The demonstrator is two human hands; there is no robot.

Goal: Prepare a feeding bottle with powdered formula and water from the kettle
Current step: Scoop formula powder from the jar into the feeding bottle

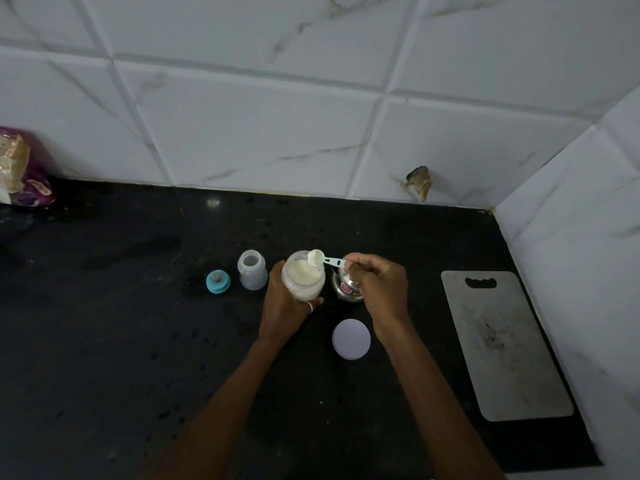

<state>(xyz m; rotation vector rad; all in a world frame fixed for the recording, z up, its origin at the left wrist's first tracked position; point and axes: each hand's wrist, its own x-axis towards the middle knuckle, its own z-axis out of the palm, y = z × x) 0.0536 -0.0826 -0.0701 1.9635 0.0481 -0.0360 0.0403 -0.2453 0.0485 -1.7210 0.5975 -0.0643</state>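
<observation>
An open jar of pale formula powder [303, 276] stands on the black counter, and my left hand [282, 308] grips it from the left side. My right hand [375, 285] pinches the handle of a light green scoop [320, 258], whose bowl holds powder just above the jar's rim. Left of the jar stands the open, translucent feeding bottle [252, 270]. Its teal cap with teat [218, 281] lies further left. A small steel kettle [344, 289] sits behind my right hand, mostly hidden. The jar's white lid [351, 339] lies flat in front.
A grey cutting board [502, 344] lies at the right along the tiled side wall. A purple packet [20, 168] leans at the far left against the tiled back wall. The black counter [104, 323] is speckled with droplets.
</observation>
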